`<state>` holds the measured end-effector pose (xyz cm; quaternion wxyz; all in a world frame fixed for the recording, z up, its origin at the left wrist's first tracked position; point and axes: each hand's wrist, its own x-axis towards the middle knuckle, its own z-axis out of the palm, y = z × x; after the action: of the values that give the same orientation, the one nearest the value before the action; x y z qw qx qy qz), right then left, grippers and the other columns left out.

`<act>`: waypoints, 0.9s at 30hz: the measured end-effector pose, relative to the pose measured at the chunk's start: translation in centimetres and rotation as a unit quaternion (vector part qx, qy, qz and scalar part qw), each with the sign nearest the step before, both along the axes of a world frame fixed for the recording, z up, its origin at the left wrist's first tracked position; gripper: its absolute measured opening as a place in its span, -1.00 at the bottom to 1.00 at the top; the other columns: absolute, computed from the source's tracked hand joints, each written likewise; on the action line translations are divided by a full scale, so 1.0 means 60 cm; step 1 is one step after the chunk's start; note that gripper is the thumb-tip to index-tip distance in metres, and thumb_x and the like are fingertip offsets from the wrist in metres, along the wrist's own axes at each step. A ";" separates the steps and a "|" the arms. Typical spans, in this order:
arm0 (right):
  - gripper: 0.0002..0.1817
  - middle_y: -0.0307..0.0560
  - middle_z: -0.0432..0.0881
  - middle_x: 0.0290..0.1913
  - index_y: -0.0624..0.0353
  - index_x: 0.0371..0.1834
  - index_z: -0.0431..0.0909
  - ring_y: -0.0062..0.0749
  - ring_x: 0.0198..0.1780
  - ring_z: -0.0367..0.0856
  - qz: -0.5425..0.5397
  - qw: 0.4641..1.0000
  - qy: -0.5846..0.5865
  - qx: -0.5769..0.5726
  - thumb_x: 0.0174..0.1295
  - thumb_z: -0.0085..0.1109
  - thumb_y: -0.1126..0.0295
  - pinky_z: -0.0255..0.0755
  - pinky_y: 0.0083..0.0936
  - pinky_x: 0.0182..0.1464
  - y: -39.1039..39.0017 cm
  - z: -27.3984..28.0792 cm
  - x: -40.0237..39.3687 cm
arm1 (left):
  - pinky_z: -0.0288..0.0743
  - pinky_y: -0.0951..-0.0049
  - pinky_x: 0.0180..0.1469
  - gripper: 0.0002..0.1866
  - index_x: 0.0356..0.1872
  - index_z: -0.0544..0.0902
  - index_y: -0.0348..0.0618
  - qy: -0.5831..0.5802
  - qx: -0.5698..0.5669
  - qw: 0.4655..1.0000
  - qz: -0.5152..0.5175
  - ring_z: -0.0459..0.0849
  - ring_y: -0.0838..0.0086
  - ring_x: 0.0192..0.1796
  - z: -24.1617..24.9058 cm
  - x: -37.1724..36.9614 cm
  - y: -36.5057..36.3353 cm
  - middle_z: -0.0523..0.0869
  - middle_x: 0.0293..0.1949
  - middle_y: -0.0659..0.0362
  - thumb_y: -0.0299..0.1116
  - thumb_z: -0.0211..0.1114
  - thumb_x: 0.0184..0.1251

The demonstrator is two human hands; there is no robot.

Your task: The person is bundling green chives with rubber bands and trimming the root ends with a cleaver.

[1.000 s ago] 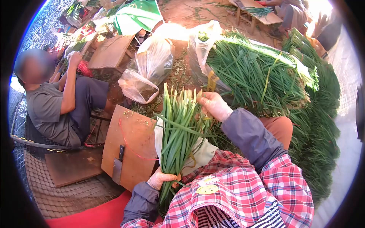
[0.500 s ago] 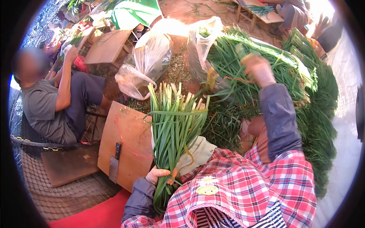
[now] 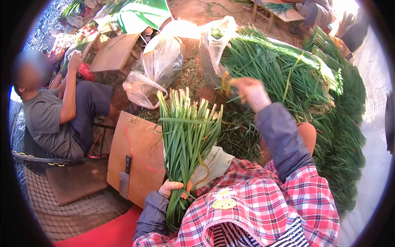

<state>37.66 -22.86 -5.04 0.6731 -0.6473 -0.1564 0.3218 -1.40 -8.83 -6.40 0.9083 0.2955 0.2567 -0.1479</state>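
My left hand [image 3: 176,189] is closed around the leafy lower end of a bunch of garlic chives [image 3: 187,142]. Its pale cut stems point away from me, and one leaf lies crosswise near the stem ends. My right hand [image 3: 252,94] is held out with its fingers pinched together, close to a yellow strip [image 3: 226,83] on the side of a clear plastic bag [image 3: 210,61]. Whether the fingertips touch the strip or pinch a leaf cannot be made out. Beyond that hand lies a large heap of garlic chives [image 3: 267,68].
To my left stands a wooden board [image 3: 142,158] with a knife [image 3: 125,175] and a red string on it. A second plastic bag [image 3: 158,68] sits ahead. A seated co-worker [image 3: 55,111] is at far left. More chives [image 3: 337,144] line the right side.
My right hand has moved left and toward me, from above the chive heap to beside the bag's yellow strip. My left hand keeps its hold on the bunch.
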 end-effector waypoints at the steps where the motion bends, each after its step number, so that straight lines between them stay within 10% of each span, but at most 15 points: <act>1: -0.62 -0.22 0.56 -0.56 0.15 0.01 0.55 -0.57 -0.59 0.46 -0.011 0.996 -0.017 -0.083 0.18 0.18 0.20 0.38 -0.59 -0.54 -0.021 0.016 0.038 | 0.43 0.35 -0.50 -0.32 0.18 0.33 -0.30 -0.002 0.003 1.000 0.000 0.49 0.34 -0.61 -0.001 0.000 0.001 0.55 -0.46 -0.02 -0.29 0.31 -0.04; 3: -0.43 -0.06 0.66 -0.43 0.19 0.07 0.50 -0.26 -0.36 0.64 0.108 0.841 -0.393 -0.356 0.05 0.26 0.05 0.51 -0.41 -0.28 -0.046 0.007 0.049 | 0.44 0.34 -0.50 -0.33 0.17 0.33 -0.32 -0.010 -0.001 1.000 0.005 0.49 0.34 -0.62 -0.002 -0.001 -0.001 0.55 -0.45 -0.03 -0.29 0.30 -0.03; 5: -0.24 0.03 0.68 -0.28 0.21 0.12 0.47 -0.07 -0.14 0.64 0.237 0.766 -0.450 -0.394 -0.11 0.31 -0.08 0.47 -0.32 -0.04 -0.043 0.044 -0.023 | 0.44 0.34 -0.51 -0.33 0.16 0.34 -0.33 -0.025 -0.013 1.000 0.011 0.49 0.34 -0.63 -0.002 0.007 -0.004 0.55 -0.45 -0.03 -0.29 0.29 -0.03; 7: -0.23 0.09 0.66 -0.27 0.21 0.09 0.48 -0.03 -0.18 0.64 0.339 0.859 -0.263 -0.278 -0.14 0.34 -0.10 0.48 -0.31 -0.09 -0.027 0.065 -0.098 | 0.44 0.35 -0.51 -0.39 0.09 0.38 -0.34 -0.030 -0.009 0.999 0.010 0.50 0.32 -0.61 0.002 0.015 -0.008 0.55 -0.46 -0.04 -0.27 0.30 -0.02; 11: -0.41 0.04 0.65 -0.45 0.30 0.00 0.51 -0.23 -0.41 0.66 0.346 0.865 -0.281 -0.232 0.01 0.34 0.07 0.52 -0.43 -0.34 0.017 0.017 -0.222 | 0.44 0.37 -0.50 -0.49 -0.06 0.48 -0.32 -0.020 0.001 1.000 0.008 0.53 0.28 -0.57 0.004 0.013 -0.011 0.56 -0.49 -0.05 -0.24 0.34 -0.03; 14: -0.74 -0.13 0.59 -0.51 0.30 -0.18 0.60 -0.59 -0.60 0.55 0.366 0.918 0.054 -0.141 0.21 0.18 0.30 0.46 -0.63 -0.52 0.021 0.011 -0.256 | 0.44 0.37 -0.51 -0.53 -0.11 0.50 -0.33 -0.026 -0.006 1.000 0.006 0.53 0.29 -0.58 -0.007 0.005 -0.010 0.57 -0.49 -0.05 -0.24 0.33 -0.04; 19: -0.77 -0.18 0.61 -0.51 0.17 -0.19 0.62 -0.52 -0.59 0.55 0.109 0.940 0.285 0.153 0.22 0.18 0.25 0.47 -0.59 -0.49 -0.022 0.011 -0.167 | 0.44 0.39 -0.52 -0.51 -0.10 0.51 -0.34 -0.024 -0.002 0.999 0.027 0.52 0.31 -0.61 -0.005 0.004 -0.012 0.56 -0.51 -0.05 -0.21 0.31 -0.05; 25: -0.79 -0.14 0.63 -0.42 0.28 -0.14 0.59 -0.58 -0.60 0.50 -0.117 0.929 0.207 0.284 0.28 0.11 0.37 0.46 -0.67 -0.51 -0.089 0.055 0.033 | 0.40 0.41 -0.54 -0.32 0.15 0.37 -0.32 -0.061 -0.028 0.998 0.008 0.46 0.38 -0.66 -0.003 0.013 -0.009 0.54 -0.55 -0.01 -0.21 0.30 -0.04; 27: -0.59 -0.10 0.68 -0.31 0.24 -0.05 0.58 -0.45 -0.50 0.58 0.054 0.992 -0.040 -0.107 0.07 0.28 0.25 0.50 -0.52 -0.40 -0.082 0.089 0.039 | 0.40 0.41 -0.54 -0.30 0.17 0.35 -0.31 -0.062 -0.041 0.997 0.012 0.46 0.39 -0.66 -0.008 0.005 -0.011 0.54 -0.54 -0.01 -0.21 0.30 -0.04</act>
<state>40.03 -27.75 0.30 0.5746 -0.7185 -0.1830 0.3465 -1.08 -9.48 -6.91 0.9355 0.2635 0.1968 -0.1291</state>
